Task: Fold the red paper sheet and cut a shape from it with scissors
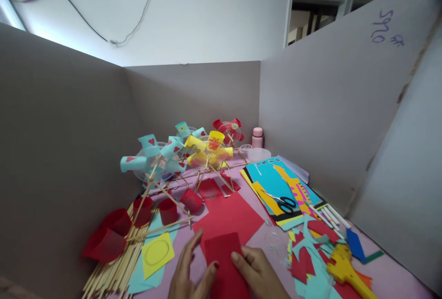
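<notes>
Both my hands rest on a small red paper sheet (224, 253) at the near edge of the pink table (269, 239). My left hand (189, 271) lies at the sheet's left edge, its fingers stretched flat and its thumb on the paper. From the right, my right hand (257, 271) presses its thumb onto the sheet; its other fingers are out of view. A larger red paper sheet (229, 216) lies just beyond, partly under the small one.
Red paper cups (113, 234) and a bundle of wooden sticks (117, 267) lie at left. Paper-cup windmills (162, 156) in blue, yellow and red stand at the back. Stacked coloured paper with black scissors (286, 203), paper scraps, white sticks and a yellow glue gun (345, 269) lie right. Cardboard walls enclose the table.
</notes>
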The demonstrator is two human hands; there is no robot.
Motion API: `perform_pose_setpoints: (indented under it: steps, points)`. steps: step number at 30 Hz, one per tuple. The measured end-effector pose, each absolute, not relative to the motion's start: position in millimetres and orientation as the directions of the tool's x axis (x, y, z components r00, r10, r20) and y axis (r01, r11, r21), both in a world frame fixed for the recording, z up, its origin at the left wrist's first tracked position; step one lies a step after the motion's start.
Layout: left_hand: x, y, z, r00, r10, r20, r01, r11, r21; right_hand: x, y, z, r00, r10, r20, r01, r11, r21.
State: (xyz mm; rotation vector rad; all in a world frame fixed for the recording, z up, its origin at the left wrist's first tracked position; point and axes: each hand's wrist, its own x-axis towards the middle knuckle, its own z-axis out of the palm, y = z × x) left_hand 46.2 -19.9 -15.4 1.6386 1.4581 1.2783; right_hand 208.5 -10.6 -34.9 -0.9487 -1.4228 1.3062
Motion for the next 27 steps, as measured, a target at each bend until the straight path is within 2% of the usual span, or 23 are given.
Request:
perform_pose_setpoints:
  steps: [2, 4, 8, 13, 16, 20, 27]
  points:
    - [45.7, -13.6, 11.9, 0.083, 0.937, 0.340, 0.601, -0.319, 0.733, 208.1, -11.7, -32.7, -0.286, 0.941, 0.182, 0.015, 0.194, -0.981]
    - [51.4, -8.4, 37.1, 0.230, 0.925, 0.303, 0.683, -0.375, 0.626, 206.5, -12.8, -31.1, -0.307, 0.928, 0.212, 0.054, 0.240, -0.969]
    - [69.8, -5.4, 60.9, 0.360, 0.921, 0.147, 0.723, -0.375, 0.580, 204.6, -14.0, -29.8, -0.315, 0.915, 0.251, 0.075, 0.288, -0.955]
    - [77.6, -8.0, 60.3, 0.346, 0.916, 0.202, 0.700, -0.395, 0.595, 207.3, -12.3, -27.2, -0.233, 0.943, 0.239, 0.079, 0.263, -0.962]
    - [70.6, -3.7, 68.1, 0.304, 0.920, 0.248, 0.672, -0.392, 0.629, 209.0, -12.1, -24.6, -0.264, 0.942, 0.207, 0.076, 0.234, -0.969]
    - [42.5, 11.9, 85.4, 0.128, 0.948, 0.291, 0.653, -0.301, 0.695, 207.9, -14.1, -24.9, -0.346, 0.924, 0.164, 0.094, 0.208, -0.974]
    - [-24.0, 24.8, 99.9, -0.187, 0.957, 0.220, 0.459, -0.113, 0.881, 203.6, -16.9, -40.3, -0.460, 0.887, 0.032, 0.068, 0.071, -0.995]
